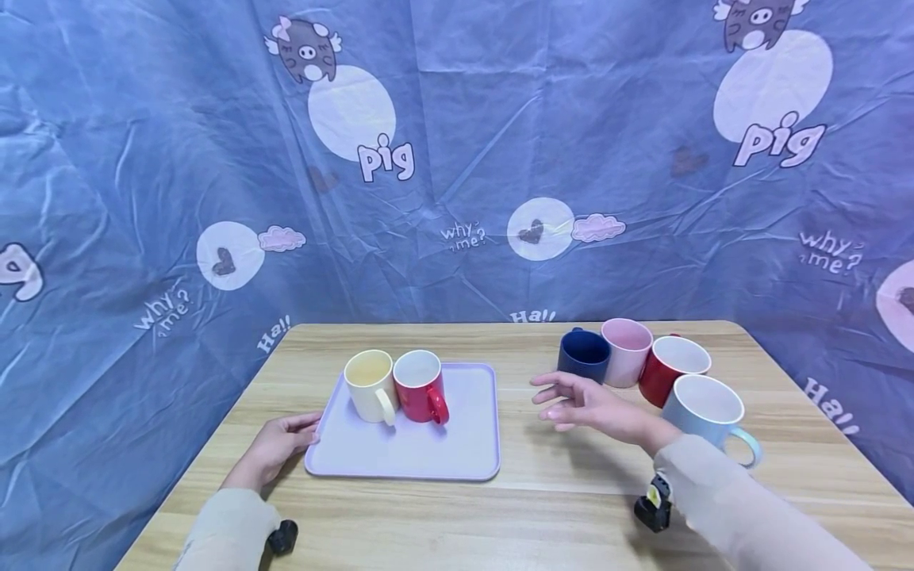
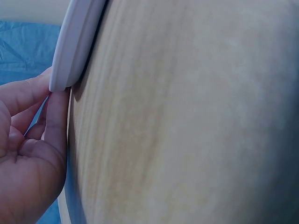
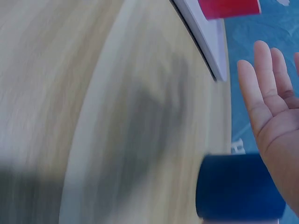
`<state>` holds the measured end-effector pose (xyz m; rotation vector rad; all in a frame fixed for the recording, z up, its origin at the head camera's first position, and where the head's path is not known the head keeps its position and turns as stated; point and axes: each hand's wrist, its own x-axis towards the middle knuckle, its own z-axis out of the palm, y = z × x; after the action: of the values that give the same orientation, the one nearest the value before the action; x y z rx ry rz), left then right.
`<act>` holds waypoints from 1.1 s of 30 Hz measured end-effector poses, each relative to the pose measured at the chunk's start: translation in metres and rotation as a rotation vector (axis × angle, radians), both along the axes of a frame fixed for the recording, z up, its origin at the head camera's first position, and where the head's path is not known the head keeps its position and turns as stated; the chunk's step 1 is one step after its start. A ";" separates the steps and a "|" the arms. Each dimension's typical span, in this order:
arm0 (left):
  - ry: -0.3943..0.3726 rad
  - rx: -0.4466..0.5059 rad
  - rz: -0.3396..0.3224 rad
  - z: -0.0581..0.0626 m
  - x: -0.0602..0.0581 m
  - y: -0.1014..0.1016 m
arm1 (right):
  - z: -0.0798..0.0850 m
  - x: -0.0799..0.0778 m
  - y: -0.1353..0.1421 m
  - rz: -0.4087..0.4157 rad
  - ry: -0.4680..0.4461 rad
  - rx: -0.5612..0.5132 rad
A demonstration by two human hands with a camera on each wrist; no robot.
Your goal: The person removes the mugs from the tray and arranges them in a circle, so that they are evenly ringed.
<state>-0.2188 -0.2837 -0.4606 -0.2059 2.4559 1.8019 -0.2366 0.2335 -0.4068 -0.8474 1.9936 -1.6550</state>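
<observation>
My left hand (image 1: 274, 448) holds the left edge of a lavender tray (image 1: 457, 452); in the left wrist view its fingers (image 2: 57, 114) meet the tray's rim (image 2: 70, 60). On the tray, a cream mug (image 1: 371, 392) and a red mug (image 1: 414, 400) with white inside stand upright side by side, handles toward the front right. My right hand (image 1: 589, 408) hovers over the table between the tray and a group of mugs, fingers spread and holding nothing. Nearest to it stands a dark blue mug (image 1: 584, 361), also in the right wrist view, low beside the palm.
Right of the dark blue mug stand a pink mug (image 1: 628, 361), a dark red mug (image 1: 664, 381) with white inside, and a light blue mug (image 1: 696, 420) near my right forearm. The wooden table (image 1: 428, 523) backs onto a blue printed cloth (image 1: 457, 159).
</observation>
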 end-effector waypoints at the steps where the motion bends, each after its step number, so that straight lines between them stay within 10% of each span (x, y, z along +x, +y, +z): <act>1: 0.000 0.001 0.000 0.000 0.000 0.000 | -0.002 -0.001 -0.005 0.005 -0.002 -0.001; 19: 0.000 0.005 0.004 0.000 0.000 -0.001 | -0.023 -0.014 -0.079 0.030 -0.071 -0.026; 33: 0.006 0.005 0.000 -0.002 -0.001 -0.002 | -0.030 -0.018 -0.128 -0.141 -0.060 -0.021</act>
<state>-0.2201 -0.2856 -0.4622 -0.2010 2.4553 1.8111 -0.2542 0.1059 -0.4368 -0.6694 2.0391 -1.7604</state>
